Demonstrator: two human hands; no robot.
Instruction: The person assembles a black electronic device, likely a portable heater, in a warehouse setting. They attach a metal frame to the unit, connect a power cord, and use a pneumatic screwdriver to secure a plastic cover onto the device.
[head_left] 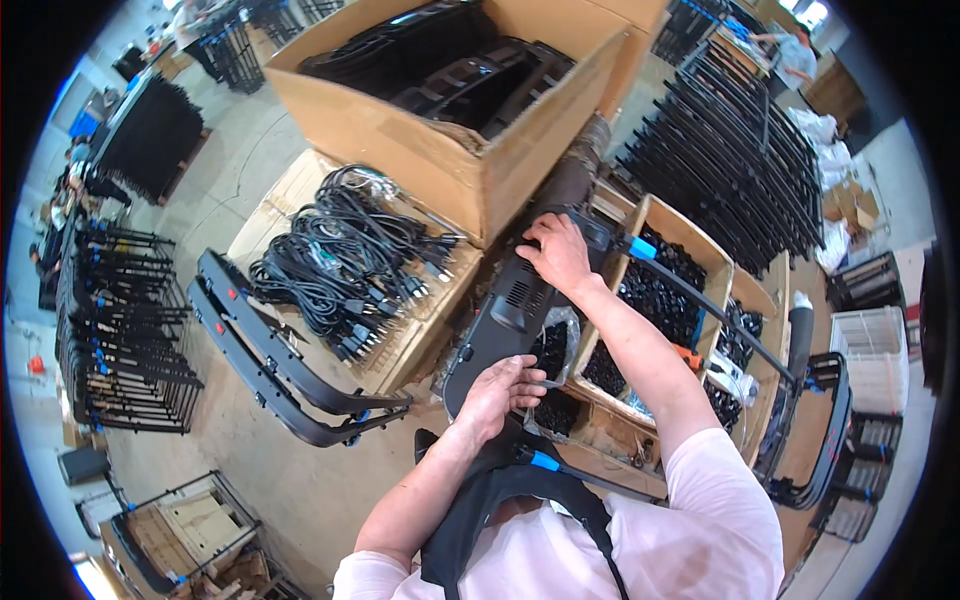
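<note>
A long black plastic cover [513, 300] with vent slots lies at a slant in front of me. My right hand [558, 250] is on its far part, fingers bent over the left edge and closed on it. By its near end is my left hand [500, 393], palm down, with the fingers stretched out and nothing seen in them. A clear plastic bag [560, 345] shows beside the cover, between my hands. Two black bars run off to the right, one with a blue end [641, 248] close to the cover, the other with a blue end [545, 461] near my waist.
Bundled black power cables [345, 260] lie on cardboard at left, below a large carton [400, 150] of black plastic parts. Wooden bins [715, 262] of small black parts stand at right. Curved black handrails [290, 375] jut out at left. Stacked black frames [725, 160] stand farther back; other people work far off.
</note>
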